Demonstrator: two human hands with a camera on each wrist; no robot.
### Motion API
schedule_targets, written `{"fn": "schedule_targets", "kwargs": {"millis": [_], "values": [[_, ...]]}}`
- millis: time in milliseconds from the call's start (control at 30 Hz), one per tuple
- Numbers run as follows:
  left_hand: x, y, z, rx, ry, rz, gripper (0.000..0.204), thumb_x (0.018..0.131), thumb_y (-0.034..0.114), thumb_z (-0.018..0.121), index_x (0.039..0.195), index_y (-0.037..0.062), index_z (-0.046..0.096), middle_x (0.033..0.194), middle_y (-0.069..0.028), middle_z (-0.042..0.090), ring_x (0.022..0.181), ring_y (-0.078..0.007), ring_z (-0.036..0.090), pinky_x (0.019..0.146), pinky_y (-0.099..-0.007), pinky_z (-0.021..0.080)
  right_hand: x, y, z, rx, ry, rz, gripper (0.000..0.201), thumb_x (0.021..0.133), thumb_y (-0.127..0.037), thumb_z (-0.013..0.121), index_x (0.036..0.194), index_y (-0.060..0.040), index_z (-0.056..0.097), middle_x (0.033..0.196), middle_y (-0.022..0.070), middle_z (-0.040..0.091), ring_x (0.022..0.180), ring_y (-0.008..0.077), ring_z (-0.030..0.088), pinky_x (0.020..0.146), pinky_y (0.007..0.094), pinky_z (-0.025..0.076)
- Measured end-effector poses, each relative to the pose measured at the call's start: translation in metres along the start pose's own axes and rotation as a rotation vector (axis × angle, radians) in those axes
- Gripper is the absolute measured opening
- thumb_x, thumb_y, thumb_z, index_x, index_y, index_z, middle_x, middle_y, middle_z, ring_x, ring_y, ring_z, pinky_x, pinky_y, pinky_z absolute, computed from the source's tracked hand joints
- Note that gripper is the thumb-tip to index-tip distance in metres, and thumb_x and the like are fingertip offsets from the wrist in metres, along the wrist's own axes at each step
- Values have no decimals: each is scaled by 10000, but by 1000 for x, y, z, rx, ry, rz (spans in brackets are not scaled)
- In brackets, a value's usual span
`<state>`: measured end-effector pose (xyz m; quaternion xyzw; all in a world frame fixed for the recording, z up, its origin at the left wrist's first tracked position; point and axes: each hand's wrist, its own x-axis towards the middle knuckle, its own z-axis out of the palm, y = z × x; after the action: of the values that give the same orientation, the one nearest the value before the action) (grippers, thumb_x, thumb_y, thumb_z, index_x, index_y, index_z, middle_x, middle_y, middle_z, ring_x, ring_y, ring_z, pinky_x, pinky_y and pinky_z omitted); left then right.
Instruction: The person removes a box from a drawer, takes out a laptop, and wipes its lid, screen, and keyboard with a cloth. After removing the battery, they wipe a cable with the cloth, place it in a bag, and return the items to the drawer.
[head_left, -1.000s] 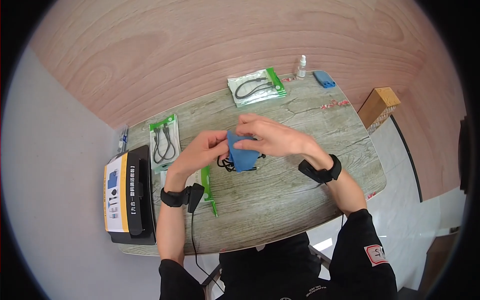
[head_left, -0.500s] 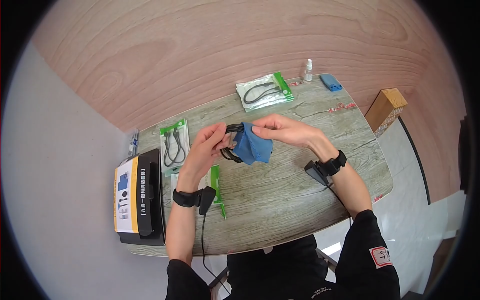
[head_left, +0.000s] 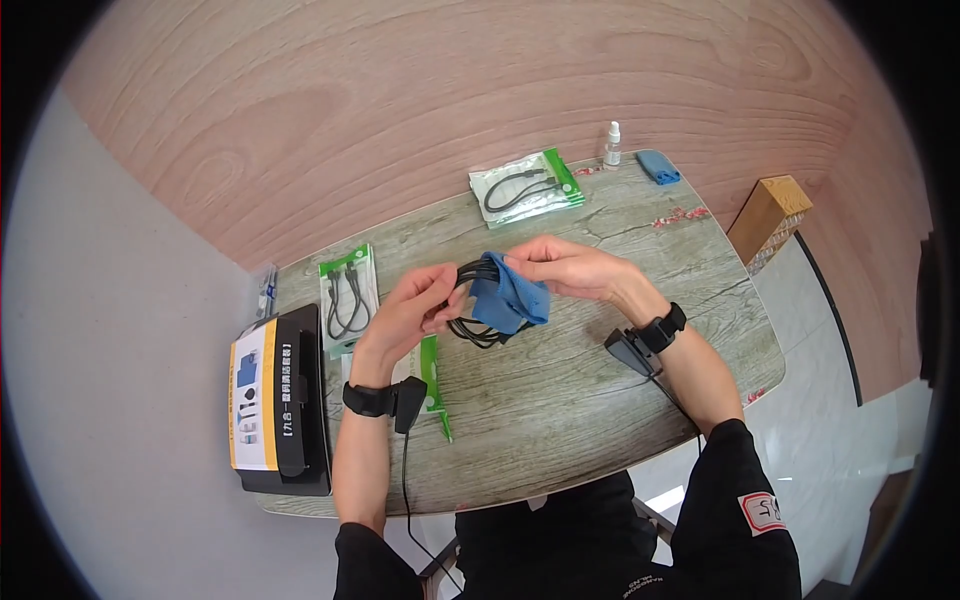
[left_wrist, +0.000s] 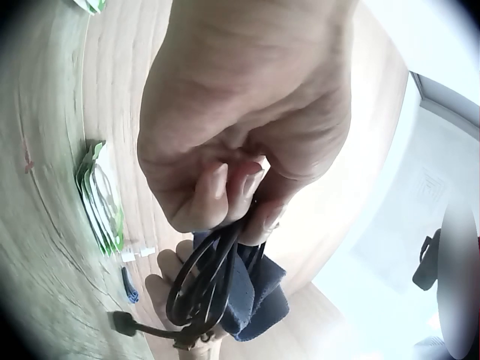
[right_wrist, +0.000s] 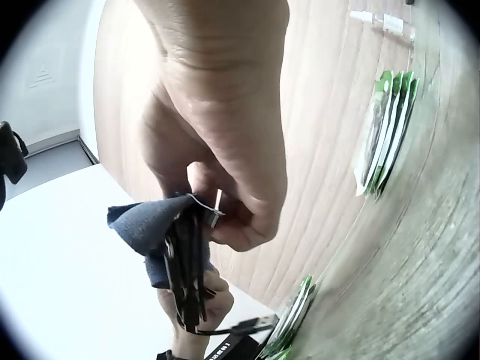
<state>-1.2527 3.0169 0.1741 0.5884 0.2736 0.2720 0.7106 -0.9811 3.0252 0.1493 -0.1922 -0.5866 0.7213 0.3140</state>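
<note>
A coiled black cable (head_left: 478, 330) is held up in front of me over the table. My left hand (head_left: 412, 302) pinches the coil at its left side between thumb and fingers. Around the coil's right part is folded a blue cloth (head_left: 508, 302), which my right hand (head_left: 578, 270) pinches along its upper edge. In the left wrist view the loops of cable (left_wrist: 199, 289) hang below the left fingertips, with a plug (left_wrist: 124, 323) sticking out. The right wrist view shows the cloth (right_wrist: 142, 225) draped over the loops, and a USB plug (right_wrist: 255, 324) dangling beneath.
Bagged cables (head_left: 530, 188) lie at the back, with another bag (head_left: 348, 300) at the left. A green-edged packet (head_left: 432, 375) is partly behind the left wrist. A black box (head_left: 290, 400), a spray bottle (head_left: 613, 150) and a folded blue cloth (head_left: 658, 167) stand near the table's edges.
The cable coil came up from the table into the left hand, and the blue cloth now wraps its right part. In the last half second the cloth's folds shifted and the coil's lower loops spread.
</note>
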Motion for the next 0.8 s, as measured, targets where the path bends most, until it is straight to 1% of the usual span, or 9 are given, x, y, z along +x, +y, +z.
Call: {"fn": "schedule_targets", "kwargs": {"millis": [100, 200, 300, 400, 500, 533, 600, 700, 800], "values": [[2, 2, 7, 196, 28, -53, 381, 1084, 372, 494, 817, 103, 532, 694, 73, 450, 596, -20, 334, 517, -209, 252, -1, -8, -3, -213, -11, 95, 385, 1079, -327, 526, 1104, 12, 707, 928, -47, 663, 842, 34, 537, 781, 242, 481], [4, 1, 18, 292, -50, -26, 358, 1078, 360, 511, 860, 82, 571, 688, 52, 476, 580, -16, 358, 499, -191, 254, -2, -21, 18, -361, -35, 67, 431, 1086, -361, 502, 1071, 17, 707, 925, -32, 669, 846, 44, 533, 792, 264, 484], [3, -2, 10, 293, -78, -97, 339, 1077, 351, 516, 899, 74, 598, 696, 50, 490, 589, -17, 375, 503, -195, 256, 0, -17, 20, -366, -36, 59, 466, 1094, -381, 474, 1079, 26, 700, 943, -17, 675, 854, 58, 544, 818, 275, 488], [1, 4, 16, 331, -28, -69, 371, 1075, 378, 514, 862, 83, 589, 695, 48, 489, 578, -22, 363, 498, -200, 252, 0, -16, 16, -350, -57, 88, 452, 1090, -376, 484, 1162, 23, 686, 1033, -18, 693, 918, 43, 560, 864, 259, 489], [-1, 16, 26, 63, 195, -122, 419, 1073, 411, 507, 803, 96, 563, 674, 54, 472, 560, -29, 348, 490, -208, 239, -3, -21, 19, -264, 13, 45, 451, 1088, -381, 489, 1165, 19, 684, 1054, -19, 695, 928, 43, 563, 871, 250, 485], [-1, 19, 29, 33, 244, -110, 461, 1075, 435, 493, 751, 109, 528, 650, 65, 447, 542, -35, 336, 491, -212, 232, -3, -21, 18, -272, 10, 31, 448, 1088, -378, 489, 1164, 19, 684, 1051, -21, 695, 929, 43, 562, 873, 247, 482], [2, 10, 20, 90, 231, -87, 467, 1079, 429, 487, 739, 111, 517, 639, 68, 434, 544, -33, 338, 496, -212, 237, -3, -20, 11, -286, 6, 5, 443, 1089, -372, 489, 1162, 19, 685, 1046, -23, 694, 931, 42, 560, 877, 240, 477], [2, 8, 16, 173, 150, -106, 471, 1075, 431, 493, 738, 106, 536, 656, 71, 454, 568, -22, 363, 504, -209, 250, -1, -15, 7, -374, 46, 46, 451, 1096, -372, 467, 1128, 20, 688, 973, -19, 681, 871, 70, 574, 809, 273, 498], [5, 1, 17, 227, 111, -109, 462, 1072, 421, 502, 742, 101, 554, 660, 75, 466, 578, -15, 368, 509, -209, 248, -2, -23, 20, -365, 43, 38, 456, 1098, -367, 462, 1103, 30, 686, 917, -19, 668, 825, 68, 546, 764, 270, 489]]}}
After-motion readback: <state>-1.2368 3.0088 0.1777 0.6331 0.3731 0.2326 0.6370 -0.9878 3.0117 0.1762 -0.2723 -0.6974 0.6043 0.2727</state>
